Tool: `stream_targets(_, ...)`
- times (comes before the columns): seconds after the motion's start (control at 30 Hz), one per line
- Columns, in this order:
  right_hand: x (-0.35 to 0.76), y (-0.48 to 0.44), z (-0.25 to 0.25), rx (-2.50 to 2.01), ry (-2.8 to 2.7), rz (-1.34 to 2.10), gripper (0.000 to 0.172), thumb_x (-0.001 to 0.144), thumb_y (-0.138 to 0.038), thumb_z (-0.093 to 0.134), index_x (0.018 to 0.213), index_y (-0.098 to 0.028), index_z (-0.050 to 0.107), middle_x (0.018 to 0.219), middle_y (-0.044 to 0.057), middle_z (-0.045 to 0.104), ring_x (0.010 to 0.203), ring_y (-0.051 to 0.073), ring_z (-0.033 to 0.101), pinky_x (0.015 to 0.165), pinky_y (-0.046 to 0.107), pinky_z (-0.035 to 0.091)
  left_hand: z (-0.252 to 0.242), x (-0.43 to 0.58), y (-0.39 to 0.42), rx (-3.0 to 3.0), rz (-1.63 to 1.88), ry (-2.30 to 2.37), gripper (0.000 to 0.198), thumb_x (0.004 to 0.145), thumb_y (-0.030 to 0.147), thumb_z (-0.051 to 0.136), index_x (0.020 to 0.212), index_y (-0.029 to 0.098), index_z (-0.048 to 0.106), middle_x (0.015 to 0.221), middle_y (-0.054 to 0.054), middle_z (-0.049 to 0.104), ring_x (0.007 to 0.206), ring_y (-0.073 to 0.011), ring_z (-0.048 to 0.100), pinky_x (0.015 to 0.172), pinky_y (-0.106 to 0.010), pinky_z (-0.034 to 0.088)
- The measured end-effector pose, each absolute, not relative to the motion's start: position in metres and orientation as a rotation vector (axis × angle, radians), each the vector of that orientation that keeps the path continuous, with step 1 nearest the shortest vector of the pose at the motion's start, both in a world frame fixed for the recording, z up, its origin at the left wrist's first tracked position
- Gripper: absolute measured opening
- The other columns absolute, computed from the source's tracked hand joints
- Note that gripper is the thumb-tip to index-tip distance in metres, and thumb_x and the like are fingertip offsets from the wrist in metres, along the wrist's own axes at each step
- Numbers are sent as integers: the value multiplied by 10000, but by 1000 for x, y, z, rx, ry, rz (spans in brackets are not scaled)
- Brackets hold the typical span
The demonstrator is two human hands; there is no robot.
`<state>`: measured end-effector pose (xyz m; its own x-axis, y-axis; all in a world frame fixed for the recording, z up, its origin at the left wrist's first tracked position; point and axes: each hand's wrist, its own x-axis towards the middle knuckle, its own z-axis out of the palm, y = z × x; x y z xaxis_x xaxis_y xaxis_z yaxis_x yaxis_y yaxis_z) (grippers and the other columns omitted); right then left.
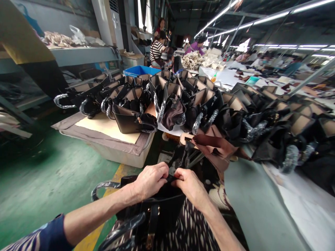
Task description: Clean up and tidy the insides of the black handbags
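A black handbag (167, 214) rests on my lap, its plastic-wrapped handles (104, 185) sticking out to the left and front. A strap with a gold-coloured buckle hangs down its near side. My left hand (151, 179) is closed on the bag's far top edge, fingers pinched together. Close beside it, my right hand (190, 183) pinches the same edge from the right. The bag's inside is dark and mostly hidden by my hands and forearms.
Many similar black handbags (125, 118) stand crowded ahead, some on a cloth-covered white bin (123, 155). A brown bag lining (216, 144) hangs by the grey table (248, 195) on my right. A blue crate (141, 70) and several people are farther back.
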<state>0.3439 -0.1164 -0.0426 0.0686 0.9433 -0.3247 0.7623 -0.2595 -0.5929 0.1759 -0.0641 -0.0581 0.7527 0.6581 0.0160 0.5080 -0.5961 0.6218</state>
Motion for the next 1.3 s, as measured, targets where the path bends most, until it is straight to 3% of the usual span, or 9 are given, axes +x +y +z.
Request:
stream_targets(0.43,338,-117,-35,-2100,-1720,946,79,692,-268,534,708,-223,598,698,-30,614,717,122,545,601,210,328,-56,174,-64,2347,304,683,106,750,128,490,681,168,561,1099,7,513,833,-105,545,744,-189,416)
stream_targets(0.67,340,-119,-39,-2028,-1779,968,136,705,-265,519,797,-230,614,767,-20,646,792,143,559,639,212,349,-63,179,-60,2274,430,858,114,711,74,455,685,168,515,958,-4,552,781,-110,539,728,-194,405)
stream_targets(0.97,340,-120,-39,-1992,-1745,970,123,703,-277,513,766,-234,609,744,-42,630,786,145,549,642,211,342,-61,183,-60,2213,283,1069,35,717,157,513,721,191,522,643,42,561,611,-109,505,575,-197,342)
stream_targets(1.13,339,-119,-37,-2042,-1767,949,74,694,-273,526,700,-220,577,670,-46,594,699,132,532,590,217,315,-54,185,-59,2047,385,1062,208,654,101,533,810,204,442,617,71,565,601,-103,503,575,-189,349)
stream_targets(1.3,336,-116,-30,-2077,-1798,969,157,696,-329,554,815,-236,595,796,-17,631,796,161,553,651,233,350,-54,188,-61,1953,397,1051,272,616,89,520,835,206,410,584,79,552,564,-99,493,528,-183,334)
